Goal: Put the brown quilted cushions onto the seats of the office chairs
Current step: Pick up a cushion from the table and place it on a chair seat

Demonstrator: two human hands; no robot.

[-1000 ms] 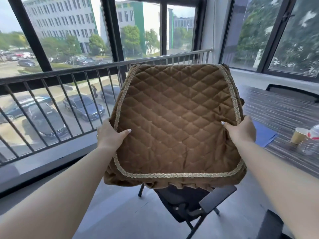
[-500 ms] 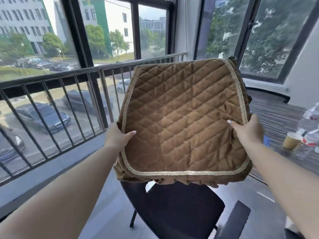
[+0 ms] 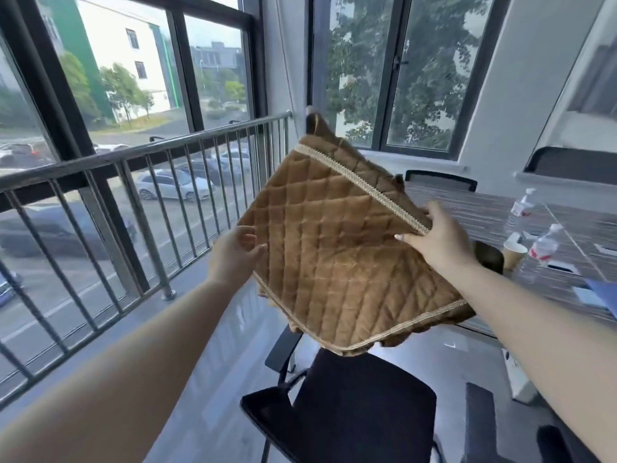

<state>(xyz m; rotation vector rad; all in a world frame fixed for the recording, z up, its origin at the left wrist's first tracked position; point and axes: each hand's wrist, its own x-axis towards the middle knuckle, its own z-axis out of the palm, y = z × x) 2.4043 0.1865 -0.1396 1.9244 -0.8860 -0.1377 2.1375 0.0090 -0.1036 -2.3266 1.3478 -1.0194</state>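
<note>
Now that you have swung the brown quilted cushion (image 3: 337, 248) round so that one corner points down at the office chair (image 3: 364, 406), it no longer faces you square as it did half a second ago, when its trimmed edge ran level above the seat. It hangs in the air, tilted, clear of the dark seat below, with its far corner lifted toward the window. Your left hand (image 3: 233, 255) grips the left edge, thumb on the quilted face and the other fingers hidden behind the fabric; your right hand (image 3: 437, 242) pinches the braided border on the right, thumb on top, so both hands are closed on the cushion. Your view has also turned right: the counter (image 3: 484, 215) with its bottles and the paper cup (image 3: 514, 253) now shows more fully, and the railing (image 3: 143, 162) has slid left. I judge the cushion is being turned to match the seat, so lowering it flat comes next.
</note>
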